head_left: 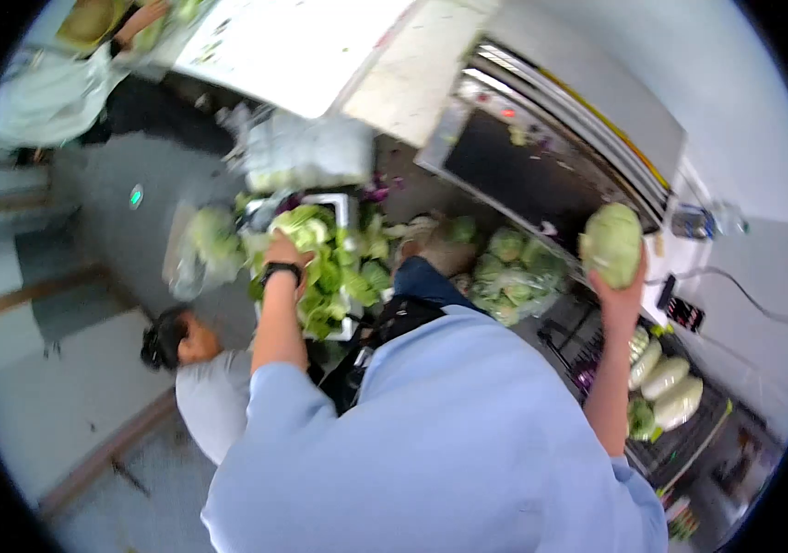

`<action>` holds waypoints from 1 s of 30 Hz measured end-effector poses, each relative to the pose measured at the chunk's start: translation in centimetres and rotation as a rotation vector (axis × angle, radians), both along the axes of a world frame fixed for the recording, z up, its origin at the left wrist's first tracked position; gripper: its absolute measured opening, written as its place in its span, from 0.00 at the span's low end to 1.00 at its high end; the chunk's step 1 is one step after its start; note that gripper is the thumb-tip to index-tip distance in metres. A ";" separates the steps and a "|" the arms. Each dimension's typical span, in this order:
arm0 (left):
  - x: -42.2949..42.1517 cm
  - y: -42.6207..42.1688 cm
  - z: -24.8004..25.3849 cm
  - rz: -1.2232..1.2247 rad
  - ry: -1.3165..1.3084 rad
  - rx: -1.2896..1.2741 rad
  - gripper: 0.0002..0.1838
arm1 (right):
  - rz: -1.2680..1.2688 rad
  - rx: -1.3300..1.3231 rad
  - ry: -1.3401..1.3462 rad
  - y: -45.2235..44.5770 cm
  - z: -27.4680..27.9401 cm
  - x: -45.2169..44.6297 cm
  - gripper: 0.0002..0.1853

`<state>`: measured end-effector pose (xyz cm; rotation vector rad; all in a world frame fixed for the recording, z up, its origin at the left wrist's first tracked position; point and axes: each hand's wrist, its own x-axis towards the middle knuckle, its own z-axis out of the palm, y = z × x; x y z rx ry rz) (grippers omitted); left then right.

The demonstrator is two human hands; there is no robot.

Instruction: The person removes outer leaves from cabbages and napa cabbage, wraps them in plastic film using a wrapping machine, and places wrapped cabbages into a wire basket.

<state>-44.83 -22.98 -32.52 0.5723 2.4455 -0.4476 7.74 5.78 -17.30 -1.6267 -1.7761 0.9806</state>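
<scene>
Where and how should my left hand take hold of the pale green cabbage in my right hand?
Probably grip the pale green cabbage around its exposed upper half, bringing your left hand in from the left, palm spread. Your right hand is at the lower end, and the rounded, oblong body shows no handle.

I am observing matt cloth in the shirt [449, 433]; the cabbage [615, 240] is showing a smooth skin, the clear plastic bag [516, 288] is wrinkling glossily, metal rails [564, 115] are gleaming, and the white desk [288, 46] is looking smooth.
</scene>
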 end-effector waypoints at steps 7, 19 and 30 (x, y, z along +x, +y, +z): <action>13.2 18.8 13.3 -0.624 -0.701 0.775 0.31 | 0.370 0.199 -0.535 0.1 3.8 1.4 0.61; 29.5 34.4 12.5 -1.586 -0.822 1.214 0.44 | 0.234 0.107 -0.535 -0.3 4.6 2.3 0.58; 28.9 35.0 10.6 -1.554 -0.782 1.417 0.39 | 0.140 0.050 -0.420 1.0 4.3 1.4 0.60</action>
